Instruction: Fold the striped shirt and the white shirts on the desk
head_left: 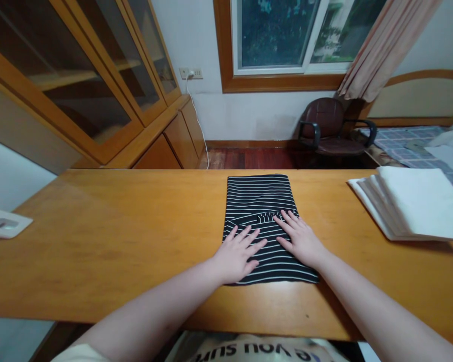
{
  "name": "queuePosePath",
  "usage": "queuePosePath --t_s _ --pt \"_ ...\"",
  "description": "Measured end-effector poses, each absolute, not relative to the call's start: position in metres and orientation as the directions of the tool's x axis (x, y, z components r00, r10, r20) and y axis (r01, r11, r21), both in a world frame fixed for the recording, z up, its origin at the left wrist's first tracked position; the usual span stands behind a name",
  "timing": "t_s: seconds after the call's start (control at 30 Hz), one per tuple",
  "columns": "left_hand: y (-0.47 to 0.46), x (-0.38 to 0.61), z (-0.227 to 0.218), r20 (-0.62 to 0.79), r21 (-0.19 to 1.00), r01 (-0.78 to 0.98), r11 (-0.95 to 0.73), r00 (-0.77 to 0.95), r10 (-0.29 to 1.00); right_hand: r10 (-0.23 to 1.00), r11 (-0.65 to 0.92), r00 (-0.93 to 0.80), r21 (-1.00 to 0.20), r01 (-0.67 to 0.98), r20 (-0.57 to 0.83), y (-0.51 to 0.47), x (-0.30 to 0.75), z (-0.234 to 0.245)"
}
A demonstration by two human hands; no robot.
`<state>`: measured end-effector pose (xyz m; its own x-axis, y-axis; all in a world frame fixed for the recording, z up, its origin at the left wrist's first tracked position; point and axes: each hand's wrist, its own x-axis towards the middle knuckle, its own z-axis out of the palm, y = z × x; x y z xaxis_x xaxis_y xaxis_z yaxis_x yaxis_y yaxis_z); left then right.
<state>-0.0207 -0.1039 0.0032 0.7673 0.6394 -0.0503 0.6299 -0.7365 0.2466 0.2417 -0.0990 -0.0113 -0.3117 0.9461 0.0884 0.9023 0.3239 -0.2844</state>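
Note:
A black garment with white stripes [258, 193] lies folded into a rough rectangle on the wooden table [136, 231]. Across its middle runs a folded edge with a small piece whose stripes stand upright. My left hand [237, 254] rests flat on the garment's near left part, fingers spread. On the right side, my right hand [300, 239] also lies flat with fingers apart, its fingertips touching the folded edge. Neither hand grips the cloth. Part of the garment's left and right edges is hidden under my hands.
A stack of white folded sheets or cloths [419, 201] sits at the table's right. At the far left is a white object with a grey oval [5, 224]. Beyond the table stand a glass-door cabinet [136, 125], a brown armchair [328, 125] and a bed [403, 143].

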Motion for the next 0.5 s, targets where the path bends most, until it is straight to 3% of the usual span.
queuePosePath --t_s 0.27,0.5 --pt "-0.078 -0.052 -0.003 -0.051 0.24 0.809 -0.537 0.563 0.825 0.951 0.306 -0.299 -0.338 0.89 0.075 -0.101 0.241 -0.006" --pt "-0.072 -0.08 0.03 0.067 0.34 0.684 -0.646 0.667 0.742 0.974 0.221 -0.136 -0.657 0.721 0.179 -0.093 0.274 -0.006"
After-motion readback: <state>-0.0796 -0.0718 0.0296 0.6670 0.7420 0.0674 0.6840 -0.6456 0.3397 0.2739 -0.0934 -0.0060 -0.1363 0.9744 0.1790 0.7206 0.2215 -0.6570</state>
